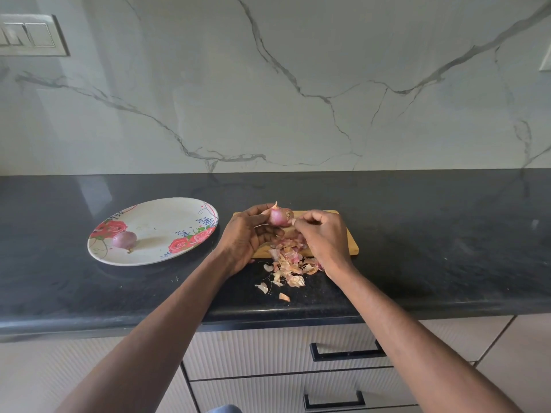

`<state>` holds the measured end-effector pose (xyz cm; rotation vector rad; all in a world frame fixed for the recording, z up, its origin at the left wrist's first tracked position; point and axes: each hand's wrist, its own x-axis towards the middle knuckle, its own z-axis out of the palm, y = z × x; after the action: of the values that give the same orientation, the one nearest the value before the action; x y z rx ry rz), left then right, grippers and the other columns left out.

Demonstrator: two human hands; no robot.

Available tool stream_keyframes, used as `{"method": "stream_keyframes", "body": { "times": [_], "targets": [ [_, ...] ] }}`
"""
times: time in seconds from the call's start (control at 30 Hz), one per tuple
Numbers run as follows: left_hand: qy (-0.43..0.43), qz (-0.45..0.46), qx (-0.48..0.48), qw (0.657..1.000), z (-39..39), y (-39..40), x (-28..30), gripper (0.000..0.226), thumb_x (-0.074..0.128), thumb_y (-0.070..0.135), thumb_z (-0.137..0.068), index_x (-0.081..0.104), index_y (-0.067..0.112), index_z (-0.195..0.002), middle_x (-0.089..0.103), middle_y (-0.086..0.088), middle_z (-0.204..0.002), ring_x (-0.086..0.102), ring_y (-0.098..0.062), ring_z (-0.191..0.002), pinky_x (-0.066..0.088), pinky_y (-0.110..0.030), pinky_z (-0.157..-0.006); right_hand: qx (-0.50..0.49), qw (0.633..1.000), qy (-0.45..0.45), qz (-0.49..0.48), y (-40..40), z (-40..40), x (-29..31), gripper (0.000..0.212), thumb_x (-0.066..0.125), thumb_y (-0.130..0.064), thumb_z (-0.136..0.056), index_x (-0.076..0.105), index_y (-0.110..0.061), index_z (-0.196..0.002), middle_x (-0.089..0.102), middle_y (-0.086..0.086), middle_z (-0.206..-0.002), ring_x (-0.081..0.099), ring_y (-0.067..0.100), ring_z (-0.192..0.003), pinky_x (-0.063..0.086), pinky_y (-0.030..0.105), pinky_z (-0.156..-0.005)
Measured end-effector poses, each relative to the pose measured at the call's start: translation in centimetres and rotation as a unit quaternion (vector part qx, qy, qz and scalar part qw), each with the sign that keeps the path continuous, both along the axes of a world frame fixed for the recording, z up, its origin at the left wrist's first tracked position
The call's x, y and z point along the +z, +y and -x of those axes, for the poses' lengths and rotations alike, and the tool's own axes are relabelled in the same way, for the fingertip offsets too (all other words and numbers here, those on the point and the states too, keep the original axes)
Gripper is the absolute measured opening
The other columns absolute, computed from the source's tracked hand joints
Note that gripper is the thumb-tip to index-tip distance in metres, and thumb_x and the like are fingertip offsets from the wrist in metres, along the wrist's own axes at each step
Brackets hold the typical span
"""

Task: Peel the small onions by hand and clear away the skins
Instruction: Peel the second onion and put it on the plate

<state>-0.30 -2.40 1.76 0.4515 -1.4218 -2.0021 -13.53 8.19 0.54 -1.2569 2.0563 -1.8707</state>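
Nearest the front edge of the table (417, 263): loose skins (287, 265), papery pink and tan, strewn from the dark surface up onto the near edge of the cutting board (351, 245); a few flakes lie apart toward the edge. They sit directly under the working hands, presumably where they dropped, and have yet to be cleared away.

Above the board, mid-table: one small onion (280, 217), held off the surface. Left hand (249, 236) curls around it from the left, fingers gripping, evidently to steady it. Right hand (323, 234) meets it at the right end, fingertips pinched tight on a strip of skin there, apparently to tear it off. Glossy purple flesh shows over most of the bulb, so peeling of this one looks well along.

Left of the board, well apart from the hands: floral plate (167, 213), oval, lying flat. One purple onion (124, 239) rests on its near-left part; whether it is peeled cannot be told.

Farthest: marble wall (268, 84), with a switch panel (29, 35) at its upper left.
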Motion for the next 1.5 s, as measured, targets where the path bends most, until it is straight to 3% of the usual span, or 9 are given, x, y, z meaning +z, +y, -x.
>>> {"method": "stream_keyframes", "body": {
  "times": [0.1, 0.23, 0.4, 0.57, 0.9, 1.07, 1.2, 1.3, 1.5],
  "targets": [
    [0.0, 0.01, 0.005, 1.0, 0.11, -0.01, -0.11, 0.025, 0.047, -0.002, -0.1, 0.064, 0.003, -0.117, 0.071, -0.019, -0.092, 0.066, -0.025, -0.072, 0.058, -0.03, -0.067, 0.011, 1.0, 0.015, 0.005, 0.05, -0.16, 0.08, 0.015, 0.073, 0.0, -0.084, 0.078, -0.011, -0.093, 0.074, -0.008, -0.083, 0.069, 0.004, -0.075, 0.056, 0.018, -0.071],
    [0.01, 0.023, 0.0, 1.0, 0.09, -0.03, -0.33, 0.025, 0.053, -0.005, -0.096, 0.067, 0.004, -0.115, 0.073, -0.017, -0.091, 0.068, -0.024, -0.073, 0.059, -0.031, -0.071, 0.03, 0.999, 0.013, 0.031, 0.32, -0.4, 0.47, 0.019, 0.081, -0.021, -0.084, 0.08, -0.011, -0.1, 0.074, -0.013, -0.087, 0.07, -0.003, -0.086, 0.053, 0.013, -0.077],
    [0.02, 0.018, -0.008, 1.0, 0.06, 0.36, -0.17, 0.03, 0.053, -0.007, -0.094, 0.065, -0.001, -0.121, 0.076, -0.015, -0.093, 0.074, -0.023, -0.076, 0.06, -0.028, -0.066, 0.022, 1.0, -0.009, 0.016, 0.24, -0.51, 0.48, 0.015, 0.084, -0.023, -0.08, 0.081, -0.015, -0.092, 0.078, -0.008, -0.085, 0.072, 0.003, -0.084, 0.06, 0.028, -0.081],
    [0.012, 0.014, -0.016, 1.0, 0.09, 0.13, -0.49, 0.033, 0.057, -0.007, -0.092, 0.065, -0.003, -0.124, 0.075, -0.02, -0.105, 0.074, -0.026, -0.09, 0.062, -0.032, -0.079, 0.031, 0.999, -0.016, 0.015, 0.47, -0.54, 0.41, 0.003, 0.083, -0.017, -0.08, 0.082, -0.018, -0.082, 0.076, -0.009, -0.073, 0.073, 0.009, -0.075, 0.061, 0.038, -0.075],
    [0.014, 0.014, -0.017, 1.0, 0.25, 0.15, -0.65, 0.024, 0.058, -0.004, -0.093, 0.073, 0.003, -0.11, 0.074, -0.022, -0.105, 0.074, -0.028, -0.088, 0.062, -0.037, -0.084, 0.018, 1.0, -0.017, 0.009, 0.12, -0.34, 0.29, 0.004, 0.082, -0.014, -0.079, 0.081, -0.012, -0.077, 0.075, -0.007, -0.068, 0.068, 0.004, -0.065, 0.05, 0.016, -0.058],
    [0.015, 0.012, -0.015, 1.0, 0.24, 0.07, -0.71, 0.029, 0.062, -0.004, -0.085, 0.071, 0.001, -0.113, 0.074, -0.022, -0.101, 0.074, -0.029, -0.088, 0.061, -0.037, -0.086, 0.027, 0.999, -0.031, -0.003, 0.01, -0.31, 0.35, 0.01, 0.082, -0.024, -0.082, 0.082, -0.015, -0.079, 0.076, -0.007, -0.07, 0.072, 0.007, -0.072, 0.055, 0.021, -0.063],
    [0.0, 0.02, -0.014, 1.0, 0.4, 0.05, -0.94, 0.028, 0.059, -0.007, -0.091, 0.071, 0.0, -0.116, 0.075, -0.022, -0.1, 0.073, -0.029, -0.089, 0.059, -0.041, -0.09, 0.03, 0.999, -0.035, -0.005, -0.05, -0.23, 0.16, 0.006, 0.081, -0.021, -0.08, 0.082, -0.016, -0.077, 0.076, -0.006, -0.07, 0.074, 0.013, -0.075, 0.061, 0.034, -0.07],
    [-0.003, 0.026, -0.014, 1.0, 0.38, -0.02, -0.98, 0.027, 0.061, -0.004, -0.091, 0.071, 0.002, -0.115, 0.074, -0.023, -0.106, 0.072, -0.032, -0.095, 0.056, -0.046, -0.094, 0.029, 0.999, -0.038, -0.001, -0.1, -0.24, 0.12, 0.007, 0.082, -0.02, -0.079, 0.082, -0.016, -0.074, 0.075, -0.007, -0.068, 0.072, 0.011, -0.068, 0.058, 0.032, -0.063],
    [0.008, 0.017, -0.005, 1.0, 0.33, 0.02, -0.73, 0.027, 0.057, -0.008, -0.093, 0.07, 0.0, -0.115, 0.073, -0.023, -0.108, 0.074, -0.028, -0.088, 0.062, -0.031, -0.075, 0.012, 0.999, -0.042, 0.0, -0.18, -0.31, 0.33, 0.01, 0.077, -0.012, -0.082, 0.079, -0.011, -0.073, 0.073, -0.004, -0.066, 0.066, 0.004, -0.062, 0.051, 0.023, -0.06]
  ]
}}
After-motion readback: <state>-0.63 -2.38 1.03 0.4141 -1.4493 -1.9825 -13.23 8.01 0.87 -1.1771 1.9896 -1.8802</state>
